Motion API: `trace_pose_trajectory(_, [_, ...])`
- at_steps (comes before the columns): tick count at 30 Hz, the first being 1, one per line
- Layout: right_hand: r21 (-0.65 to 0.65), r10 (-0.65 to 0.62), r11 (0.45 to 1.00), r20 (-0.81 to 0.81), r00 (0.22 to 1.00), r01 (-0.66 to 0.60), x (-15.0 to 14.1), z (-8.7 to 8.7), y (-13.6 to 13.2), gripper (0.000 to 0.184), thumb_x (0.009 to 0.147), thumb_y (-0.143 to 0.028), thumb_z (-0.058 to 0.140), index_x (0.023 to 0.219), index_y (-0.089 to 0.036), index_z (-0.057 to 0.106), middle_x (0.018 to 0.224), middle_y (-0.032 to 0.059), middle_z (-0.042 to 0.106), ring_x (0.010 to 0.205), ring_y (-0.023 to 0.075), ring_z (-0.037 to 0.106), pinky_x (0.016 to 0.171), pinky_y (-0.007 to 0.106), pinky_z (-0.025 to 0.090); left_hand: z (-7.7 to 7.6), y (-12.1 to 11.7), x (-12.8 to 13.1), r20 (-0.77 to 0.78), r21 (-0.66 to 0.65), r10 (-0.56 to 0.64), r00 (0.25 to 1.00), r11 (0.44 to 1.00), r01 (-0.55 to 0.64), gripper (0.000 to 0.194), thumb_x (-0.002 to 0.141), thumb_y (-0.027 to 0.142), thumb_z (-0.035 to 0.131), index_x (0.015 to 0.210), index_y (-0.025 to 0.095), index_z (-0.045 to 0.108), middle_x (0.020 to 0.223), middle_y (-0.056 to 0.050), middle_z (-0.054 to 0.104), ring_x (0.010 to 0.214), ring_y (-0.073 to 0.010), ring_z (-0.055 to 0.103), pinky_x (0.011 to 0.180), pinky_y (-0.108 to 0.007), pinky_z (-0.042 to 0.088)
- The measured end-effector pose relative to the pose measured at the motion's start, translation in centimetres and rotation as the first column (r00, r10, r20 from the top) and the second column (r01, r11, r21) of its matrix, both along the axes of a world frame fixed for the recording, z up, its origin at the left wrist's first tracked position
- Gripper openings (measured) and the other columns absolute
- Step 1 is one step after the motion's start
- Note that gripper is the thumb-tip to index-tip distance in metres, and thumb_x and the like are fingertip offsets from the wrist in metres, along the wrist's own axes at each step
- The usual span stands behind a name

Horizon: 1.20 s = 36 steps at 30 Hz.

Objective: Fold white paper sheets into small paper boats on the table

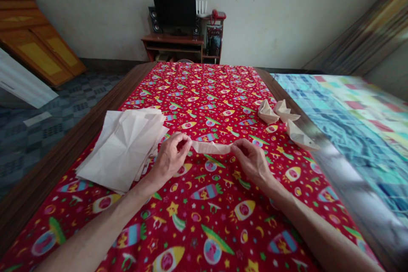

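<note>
My left hand [170, 157] and my right hand [251, 159] pinch the two ends of a narrow folded strip of cream paper [212, 147], held just above a red patterned tablecloth [204, 204]. A loose stack of cream paper sheets [124, 146] lies right beside my left hand. Three folded paper boats [282, 119] sit to the far right of my right hand, near the table's right edge.
The wooden table edge [63, 148] shows on the left. A bed with a blue patchwork cover [357, 123] borders the table on the right. A desk with a black monitor [174, 10] stands at the far wall, and a wooden cabinet [35, 38] leans at left.
</note>
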State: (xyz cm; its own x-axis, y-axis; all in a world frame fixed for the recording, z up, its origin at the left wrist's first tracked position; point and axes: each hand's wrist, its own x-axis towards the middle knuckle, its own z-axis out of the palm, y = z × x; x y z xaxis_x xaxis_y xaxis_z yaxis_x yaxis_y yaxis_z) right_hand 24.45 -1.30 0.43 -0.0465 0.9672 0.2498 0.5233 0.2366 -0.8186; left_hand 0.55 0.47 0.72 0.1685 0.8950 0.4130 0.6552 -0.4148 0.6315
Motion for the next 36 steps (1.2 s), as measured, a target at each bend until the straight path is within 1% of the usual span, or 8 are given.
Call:
trace_pose_trajectory(5, [-0.073,0.017,0.997,0.065,0.998,-0.013,0.2,-0.2,0.3,0.024,0.084,-0.035,0.050,0.072,-0.017,0.060,0.057,-0.0019,0.055,0.051,0.0108,0.047,0.047,0.022,0.034,-0.6,0.1,0.0,-0.086,0.027,-0.061,0.994,0.998,0.063,0.015,0.085,0.021,0.044,0.072,0.019,0.052,0.076,-0.003,0.055,0.075,-0.0155,0.055,0.073,-0.027,0.046])
trace_pose_trajectory(10, [-0.066,0.006,0.998,0.282,0.959,0.013,0.1,-0.8,0.5,0.024,0.084,-0.031,0.049,0.070,-0.018,0.062,0.057,-0.0015,0.057,0.051,0.0112,0.049,0.051,0.023,0.033,-2.1,0.2,0.0,-0.304,0.038,-0.031,0.952,0.998,0.044,0.011,0.079,0.016,0.052,0.068,0.018,0.054,0.083,-0.005,0.056,0.081,-0.0186,0.056,0.075,-0.031,0.048])
trace_pose_trajectory(13, [-0.023,-0.010,1.000,0.403,0.915,0.020,-0.1,-1.2,0.6,0.022,0.084,-0.030,0.049,0.068,-0.019,0.060,0.060,-0.0011,0.059,0.051,0.0112,0.050,0.051,0.023,0.032,-2.1,-0.3,0.3,-0.392,0.107,0.015,0.920,0.994,0.029,0.018,0.082,0.015,0.051,0.097,0.017,0.061,0.107,-0.009,0.060,0.104,-0.0240,0.056,0.090,-0.039,0.046])
trace_pose_trajectory(17, [0.003,-0.013,1.000,0.461,0.887,0.013,-0.3,-1.3,0.6,0.022,0.086,-0.029,0.048,0.068,-0.020,0.057,0.062,-0.0005,0.060,0.054,0.0117,0.052,0.054,0.023,0.032,-1.0,-1.7,1.2,-0.523,0.147,-0.206,0.827,0.934,0.325,0.054,0.087,0.002,0.033,0.137,0.017,0.040,0.143,-0.007,0.044,0.135,-0.0209,0.034,0.112,-0.044,0.028])
trace_pose_trajectory(21, [-0.001,-0.009,1.000,0.467,0.884,0.011,-0.3,-1.2,0.6,0.022,0.086,-0.027,0.047,0.068,-0.019,0.056,0.061,-0.0006,0.059,0.053,0.0113,0.052,0.054,0.023,0.033,-0.5,-3.1,2.4,-0.605,0.094,-0.289,0.742,0.899,0.427,0.044,0.095,0.019,0.036,0.138,0.012,0.040,0.148,-0.008,0.037,0.141,-0.0230,0.024,0.116,-0.047,0.018])
trace_pose_trajectory(30, [0.094,-0.044,0.995,0.547,0.836,-0.009,-0.1,-1.3,0.2,0.019,0.089,-0.028,0.048,0.078,-0.019,0.060,0.072,0.0026,0.064,0.064,0.0145,0.058,0.060,0.025,0.041,-1.4,-3.7,2.5,-0.575,-0.044,-0.345,0.742,0.918,0.393,0.045,0.098,0.033,0.035,0.140,0.017,0.038,0.148,-0.006,0.038,0.140,-0.0194,0.027,0.116,-0.043,0.021])
trace_pose_trajectory(33, [0.266,-0.071,0.955,0.634,0.770,-0.130,-0.5,-1.1,-0.7,0.021,0.091,-0.021,0.044,0.097,-0.017,0.064,0.103,0.0113,0.067,0.090,0.0220,0.061,0.077,0.033,0.046,-1.7,-3.8,2.5,-0.566,-0.062,-0.355,0.744,0.918,0.391,0.047,0.098,0.034,0.034,0.142,0.017,0.034,0.149,-0.008,0.036,0.140,-0.0192,0.027,0.116,-0.044,0.018])
trace_pose_trajectory(36, [0.330,0.060,0.852,0.709,0.703,-0.406,-1.3,-1.2,-1.9,0.033,0.094,-0.016,0.037,0.119,-0.015,0.059,0.128,0.0119,0.058,0.115,0.0250,0.054,0.096,0.042,0.043,-1.8,-3.9,2.4,-0.569,-0.085,-0.368,0.736,0.916,0.392,0.048,0.098,0.036,0.033,0.143,0.018,0.032,0.150,-0.007,0.033,0.141,-0.0197,0.023,0.117,-0.045,0.015])
